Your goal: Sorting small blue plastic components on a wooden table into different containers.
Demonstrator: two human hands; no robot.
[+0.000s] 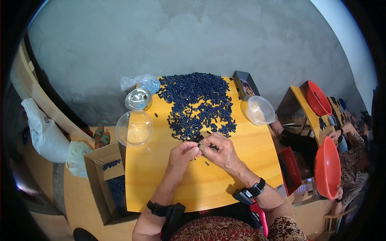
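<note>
My left hand (183, 155) and my right hand (222, 152) meet at the near edge of a spread-out heap of small dark blue tube-like pieces (195, 89) on the yellow table (237, 176). Thumb and fingers of both hands pinch together on one small dark piece (199, 145), largely hidden by the fingertips. More dark pieces (214, 148) show under the curled fingers of the right hand. One loose small piece (207, 163) lies just below the hands. Dark bands with devices are strapped round both my forearms.
Left on the table stand a clear bowl (122, 134), a metal bowl (147, 103) with small light blue parts, and a plastic bag (138, 79). At right are a translucent tub (267, 114) and dark tray (240, 76). A cardboard box (96, 193) sits lower left; a person holds a red basin (327, 168).
</note>
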